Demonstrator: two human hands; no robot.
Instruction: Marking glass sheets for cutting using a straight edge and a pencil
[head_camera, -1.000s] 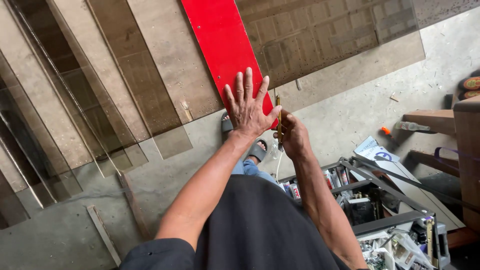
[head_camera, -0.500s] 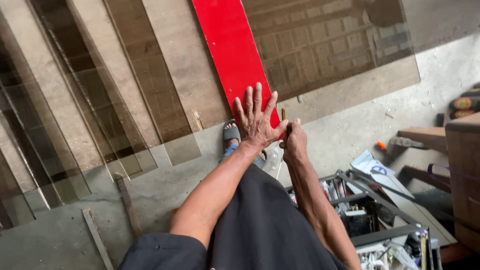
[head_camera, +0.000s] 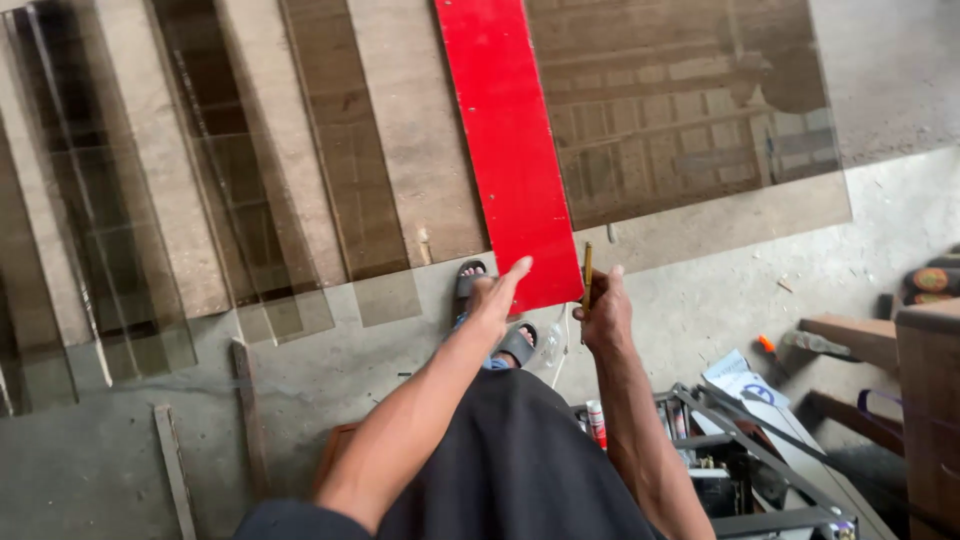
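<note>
1. The right hand (head_camera: 603, 312) has its grip closed around a thin brass-coloured tool (head_camera: 587, 285), held upright.
2. The left hand (head_camera: 497, 293) is open, fingers stretched toward 12 o'clock, touching the lower end of the red board (head_camera: 505, 140).
3. The tool stands just beside the board's lower right corner, at 3 o'clock from it.
4. Tinted glass sheets (head_camera: 330, 150) lie at 9 and 2 o'clock.

Bare arms (head_camera: 430, 400) at lower centre, black shorts (head_camera: 510, 460) below them, and grey slide sandals (head_camera: 470, 278) on the feet.
</note>
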